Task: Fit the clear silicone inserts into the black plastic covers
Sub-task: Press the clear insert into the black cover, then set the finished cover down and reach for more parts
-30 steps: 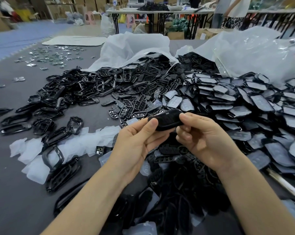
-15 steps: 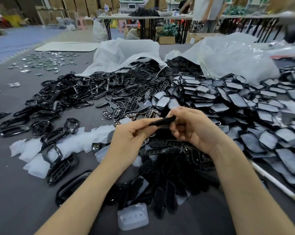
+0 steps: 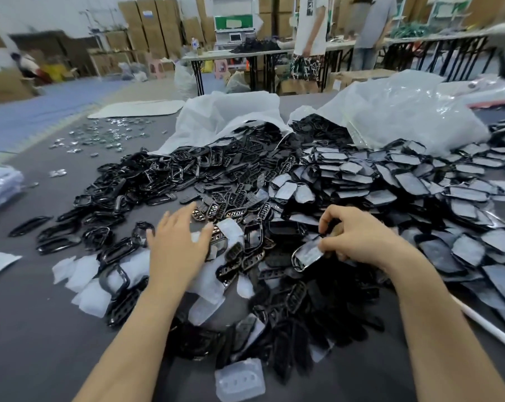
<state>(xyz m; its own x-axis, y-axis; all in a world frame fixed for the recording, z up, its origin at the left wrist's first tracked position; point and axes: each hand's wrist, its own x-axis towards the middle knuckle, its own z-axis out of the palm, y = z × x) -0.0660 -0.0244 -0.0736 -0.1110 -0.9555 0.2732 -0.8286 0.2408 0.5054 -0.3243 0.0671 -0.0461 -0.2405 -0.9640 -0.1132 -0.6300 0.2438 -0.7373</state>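
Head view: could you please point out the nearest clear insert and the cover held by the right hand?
clear insert (image 3: 239, 380), head view, its middle.
black cover (image 3: 307, 253), head view, its grey face.

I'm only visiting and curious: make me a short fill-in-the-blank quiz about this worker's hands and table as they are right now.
1. The right hand pinches a black cover, while the open left hand holds ____.
2. Black parts spill out of ____ white plastic bags at the table's far side.
3. The shiny metal pieces lie scattered on the far ____ side of the table.

Missing words: nothing; two; left.
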